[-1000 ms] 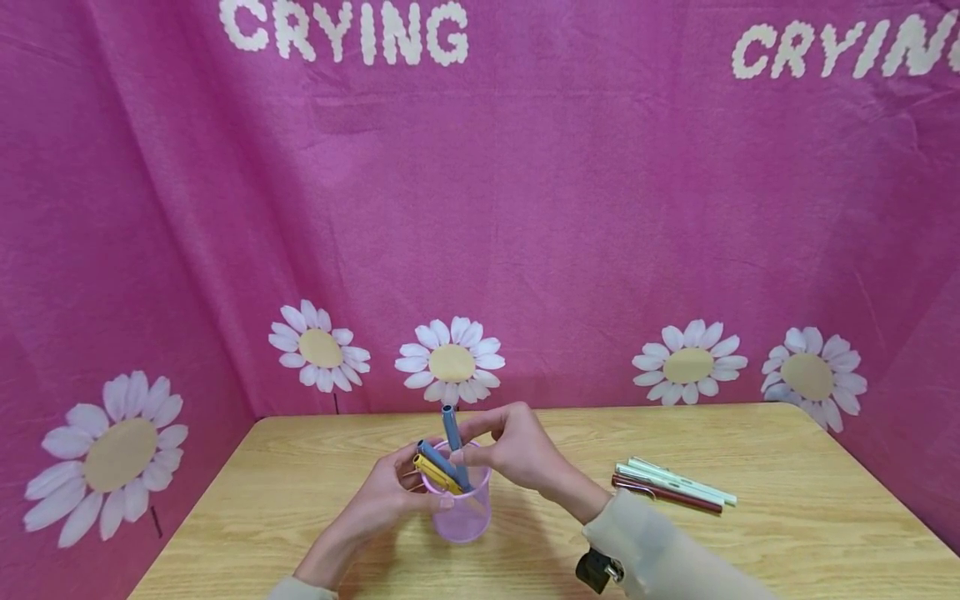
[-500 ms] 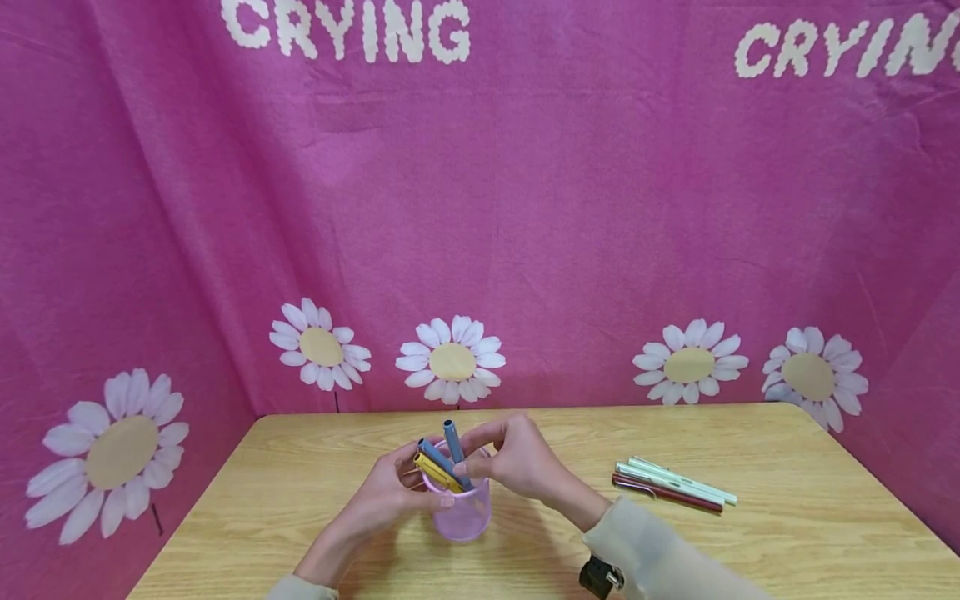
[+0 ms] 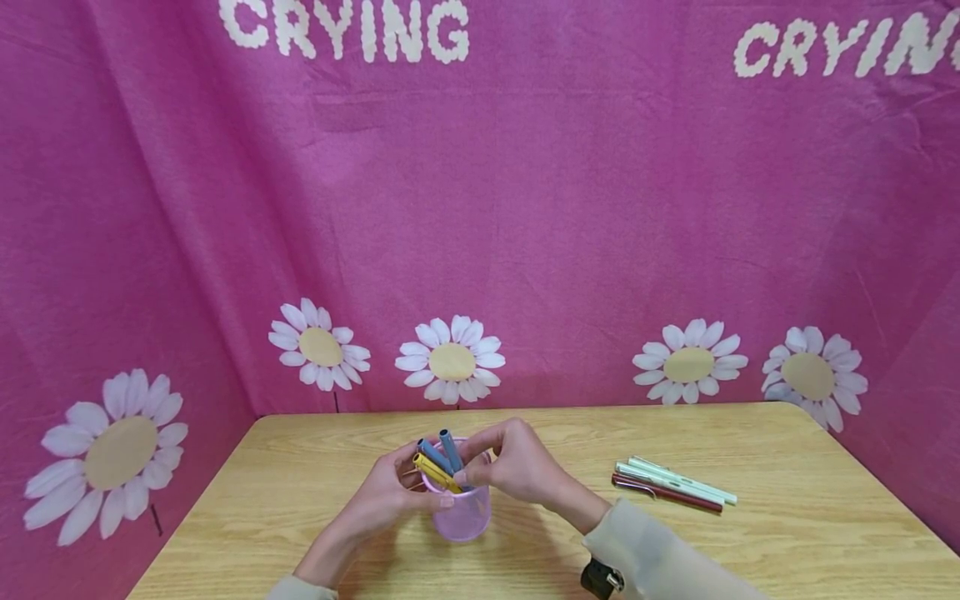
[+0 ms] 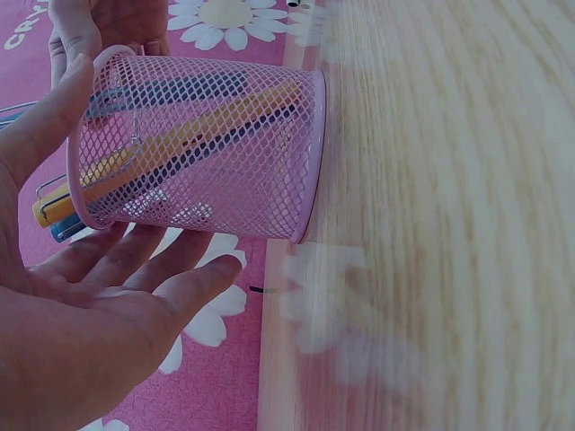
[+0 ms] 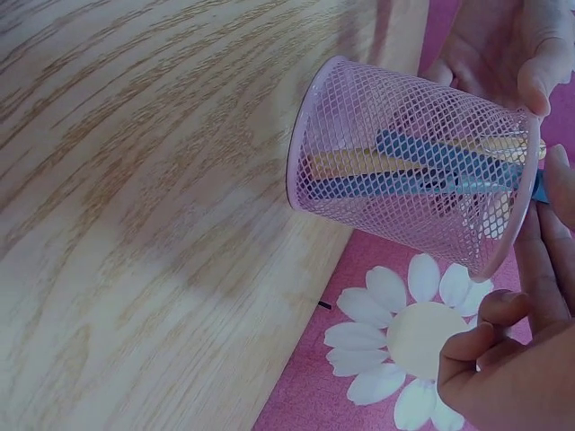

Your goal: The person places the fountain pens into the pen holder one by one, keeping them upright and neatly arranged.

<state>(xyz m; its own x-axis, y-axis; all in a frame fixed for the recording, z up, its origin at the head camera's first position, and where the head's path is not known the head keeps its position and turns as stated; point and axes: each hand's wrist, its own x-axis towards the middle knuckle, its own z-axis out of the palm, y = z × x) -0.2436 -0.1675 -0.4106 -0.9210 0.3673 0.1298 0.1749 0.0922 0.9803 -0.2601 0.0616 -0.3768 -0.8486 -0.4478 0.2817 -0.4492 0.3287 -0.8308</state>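
A pink mesh pen holder point(image 3: 462, 523) stands upright on the table. My left hand point(image 3: 384, 498) holds it at the left side, the thumb at the rim in the left wrist view. A yellow pen point(image 3: 433, 472) and a blue pen point(image 3: 435, 455) lean inside against the left of the rim. Just right of them is a second blue pen point(image 3: 448, 447), which my right hand point(image 3: 519, 468) pinches between thumb and index finger at the mouth. Through the mesh in the right wrist view, the lower part of this blue pen point(image 5: 431, 154) shows inside the holder.
On the right of the wooden table point(image 3: 570, 433) lie a dark red pen point(image 3: 675, 495) and light green pens point(image 3: 686, 483), close together. A pink cloth point(image 3: 570, 250) with daisies hangs behind the table. A black device point(image 3: 598, 577) sits at my right sleeve.
My right hand has moved down, and the pinched blue pen has sunk deeper into the pen holder. My left hand and the holder have stayed in place.
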